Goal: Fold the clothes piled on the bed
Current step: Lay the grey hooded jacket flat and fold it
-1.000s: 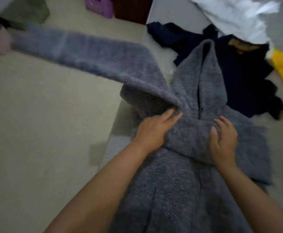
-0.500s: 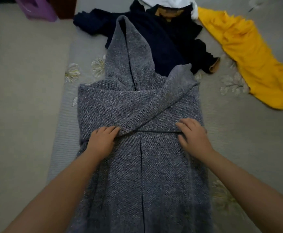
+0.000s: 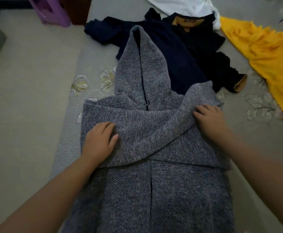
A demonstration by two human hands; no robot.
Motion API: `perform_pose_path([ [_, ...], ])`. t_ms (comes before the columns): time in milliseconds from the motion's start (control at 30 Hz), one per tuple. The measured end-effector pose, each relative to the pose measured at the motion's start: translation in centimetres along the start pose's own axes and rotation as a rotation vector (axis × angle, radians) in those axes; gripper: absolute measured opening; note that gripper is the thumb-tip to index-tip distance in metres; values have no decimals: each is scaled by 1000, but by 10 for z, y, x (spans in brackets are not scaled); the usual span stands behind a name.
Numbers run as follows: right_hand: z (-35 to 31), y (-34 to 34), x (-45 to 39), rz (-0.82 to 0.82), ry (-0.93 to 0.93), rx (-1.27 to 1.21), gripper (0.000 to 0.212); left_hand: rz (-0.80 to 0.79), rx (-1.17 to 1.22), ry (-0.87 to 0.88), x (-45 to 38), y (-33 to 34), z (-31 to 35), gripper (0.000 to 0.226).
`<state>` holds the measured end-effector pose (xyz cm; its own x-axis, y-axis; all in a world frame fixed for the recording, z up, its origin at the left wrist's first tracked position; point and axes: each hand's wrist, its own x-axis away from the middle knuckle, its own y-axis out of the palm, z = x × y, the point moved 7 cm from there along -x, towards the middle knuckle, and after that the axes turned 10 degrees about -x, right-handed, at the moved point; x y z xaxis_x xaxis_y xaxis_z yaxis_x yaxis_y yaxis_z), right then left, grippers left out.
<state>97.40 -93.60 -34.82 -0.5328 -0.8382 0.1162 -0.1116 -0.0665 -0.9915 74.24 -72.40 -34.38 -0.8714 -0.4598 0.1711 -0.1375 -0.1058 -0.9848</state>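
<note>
Hoodie flat on bed | left hand grip spread, pressing sleeve | right hand likewise

Coarse, nubby grey knit hoodie; smooth yellow cloth.

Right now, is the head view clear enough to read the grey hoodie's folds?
Head view: dim, even light, no glare; grey hoodie sharp, sleeve edges readable; navy garment nearly loses detail in the dark; wide-angle stretch at the frame edges.
</note>
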Motion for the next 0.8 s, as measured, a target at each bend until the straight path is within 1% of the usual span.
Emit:
perform_pose_path([
  [33, 1, -7, -4, 28, -50, 45, 25, -8, -19, -46, -10, -2, -6, 57],
  [67, 0, -14, -6, 56, -103, 60, 26, -59, -31, -89, -17, 2, -11, 55],
  [133, -4, -36, -3, 181, -182, 42, 27, -164, -84, -110, -27, 14, -11, 57],
  [200, -4, -58, 10, 325, -183, -25, 21, -241, -113, -133, -28, 27, -9, 59],
  [267, -4, -65, 36, 371, -168, -52, 22, -264, -120, -154, -25, 35, -8, 59],
  [300, -8, -57, 54, 337, -151, -58, 24, -261, -118, -167, -24, 37, -7, 59],
  [333, -12, -41, 71, 262, -126, -52, 27, -251, -116, -177, -24, 36, -8, 59],
  [433, -15, 15, 107, -48, -3, -80, 36, -170, -90, -172, -35, 24, -7, 57],
  [467, -13, 21, 110, -95, 35, -137, 39, -132, -80, -160, -41, 20, -6, 56],
  [500, -10, 17, 105, -60, 47, -215, 41, -100, -76, -152, -49, 16, -7, 56],
  [567, -5, -12, 89, 138, 53, -307, 38, -85, -92, -153, -65, 10, -14, 56],
  [633, 4, -30, 67, 260, 77, -283, 38, -83, -147, -139, -79, 3, -23, 52],
  [667, 11, -31, 54, 247, 117, -241, 42, -67, -175, -104, -83, -1, -25, 48],
  [733, 24, -15, 28, -7, 245, -169, 53, -56, -207, -30, -85, -10, -28, 39],
  [767, 30, -4, 21, -161, 318, -148, 54, -71, -223, 0, -84, -13, -29, 35],
  [800, 33, 3, 17, -285, 357, -123, 50, -104, -239, 18, -83, -15, -32, 34],
])
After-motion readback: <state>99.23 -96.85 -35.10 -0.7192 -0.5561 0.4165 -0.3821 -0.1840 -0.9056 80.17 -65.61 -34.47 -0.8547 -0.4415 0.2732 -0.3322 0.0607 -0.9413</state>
